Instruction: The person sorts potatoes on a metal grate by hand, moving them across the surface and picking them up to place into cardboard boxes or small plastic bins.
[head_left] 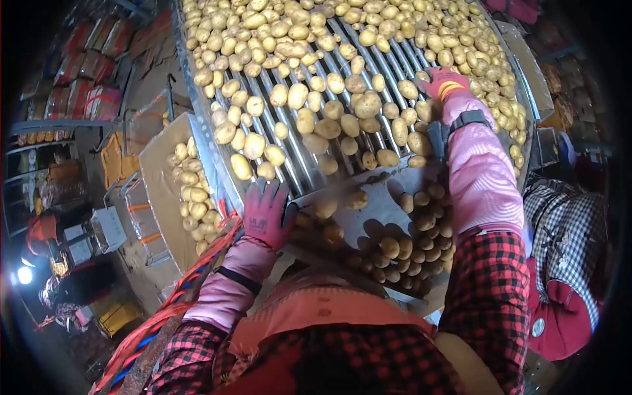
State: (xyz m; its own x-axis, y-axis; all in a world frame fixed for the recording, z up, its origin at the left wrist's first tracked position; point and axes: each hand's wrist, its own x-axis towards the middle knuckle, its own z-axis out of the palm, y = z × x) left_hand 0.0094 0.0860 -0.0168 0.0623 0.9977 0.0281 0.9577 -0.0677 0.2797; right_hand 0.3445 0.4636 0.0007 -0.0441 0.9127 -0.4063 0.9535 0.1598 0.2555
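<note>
Potatoes (pixel 334 128) lie spread over the metal rollers (pixel 288 172) of a sorting conveyor in front of me. My left hand (pixel 265 212), in a pink glove, rests at the conveyor's near left edge with its fingers stretched out and nothing in them. Just beyond its fingertips sits a single potato (pixel 266 170). Over the right side of the rollers reaches my right hand (pixel 445 83), also gloved in pink. Its fingers are extended to the left, among potatoes and apart from one another; no potato shows in its grasp.
Below the conveyor's near end, more potatoes (pixel 411 253) lie on a pale sloping surface (pixel 372 217). A cardboard box (pixel 160 191) of potatoes stands left. Red and blue twisted ropes (pixel 158 322) run beside my left arm. A person in a checked garment (pixel 566 230) is at right.
</note>
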